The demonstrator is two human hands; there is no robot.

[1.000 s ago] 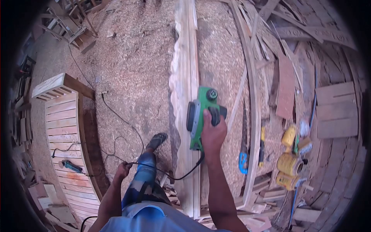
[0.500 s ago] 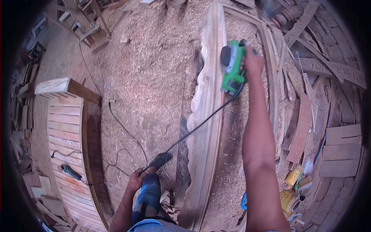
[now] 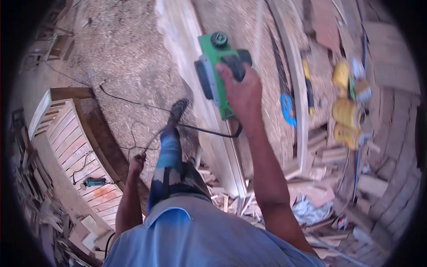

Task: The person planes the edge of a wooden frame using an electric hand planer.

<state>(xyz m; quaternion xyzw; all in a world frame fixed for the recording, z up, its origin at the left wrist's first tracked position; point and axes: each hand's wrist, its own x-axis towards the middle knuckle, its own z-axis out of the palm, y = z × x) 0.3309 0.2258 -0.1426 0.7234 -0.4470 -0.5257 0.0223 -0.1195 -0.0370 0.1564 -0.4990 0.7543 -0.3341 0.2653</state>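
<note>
A green electric planer point(image 3: 215, 66) with a dark knob is in my right hand point(image 3: 242, 91), whose fingers wrap round its black handle. The tool is over a long pale board point(image 3: 213, 133) with a wavy left edge. From its rear a black cord point(image 3: 207, 131) runs left past my leg. My left hand point(image 3: 138, 162), lower left, is closed round the cord, clear of the board.
A slatted wooden piece point(image 3: 78, 151) at the left carries a small green power tool point(image 3: 94, 182). To the right are a long narrow beam point(image 3: 300, 98), a blue-handled saw point(image 3: 288, 109), yellow tools point(image 3: 345, 112) and wood scraps. Shavings cover the ground.
The view has shifted down and toward the board's near end. My right hand has brought the planer closer to my body. My left hand still holds the cord.
</note>
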